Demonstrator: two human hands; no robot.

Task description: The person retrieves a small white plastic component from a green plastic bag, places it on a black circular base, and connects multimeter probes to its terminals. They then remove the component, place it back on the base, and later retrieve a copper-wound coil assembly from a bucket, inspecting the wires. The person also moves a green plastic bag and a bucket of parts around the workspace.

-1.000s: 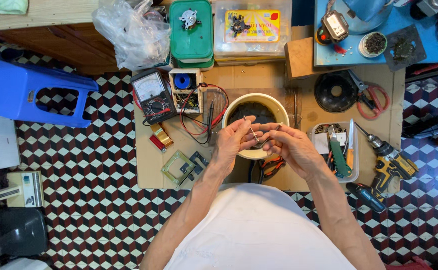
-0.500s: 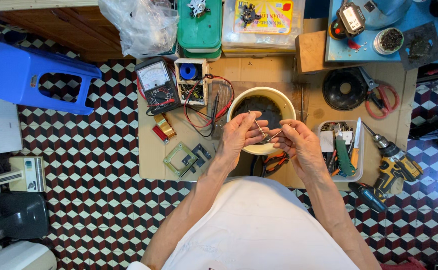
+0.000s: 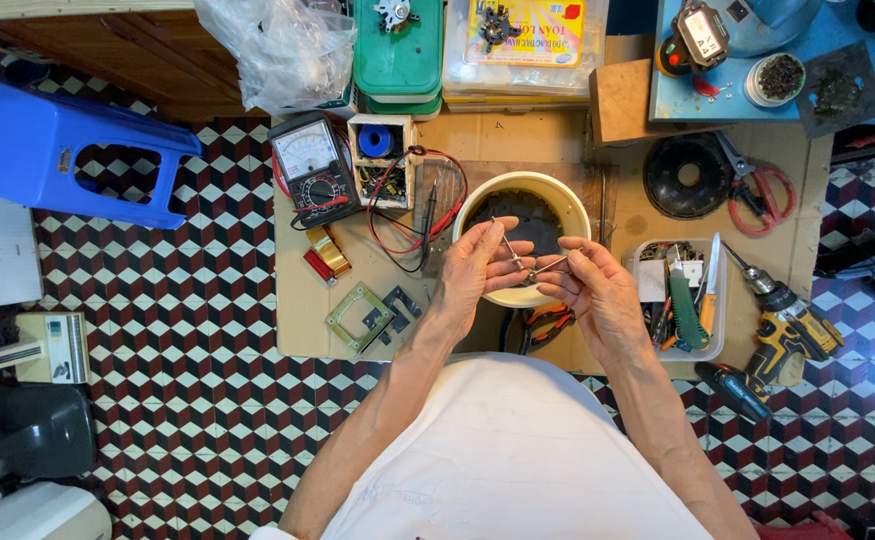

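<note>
My left hand (image 3: 479, 268) and my right hand (image 3: 597, 292) meet over the near rim of a round cream-coloured housing (image 3: 569, 206) with a dark inside. Both pinch thin metal wire leads (image 3: 519, 256) between thumb and fingers, the ends crossing between the two hands. The left hand's piece points up and away. Just below the hands lie orange-handled pliers (image 3: 547, 322), partly hidden by my wrists.
A cardboard sheet (image 3: 307, 300) covers the low work surface. On it: an analogue multimeter (image 3: 309, 168) with red and black leads, a small parts box (image 3: 381, 160), a tool tray (image 3: 685, 300), a black disc (image 3: 687, 176), scissors (image 3: 757, 190), a yellow drill (image 3: 787, 322). A blue stool (image 3: 47, 150) stands left.
The view has shifted slightly. My hands stay together over the housing, the fingers working the wire leads a little lower toward its near rim.
</note>
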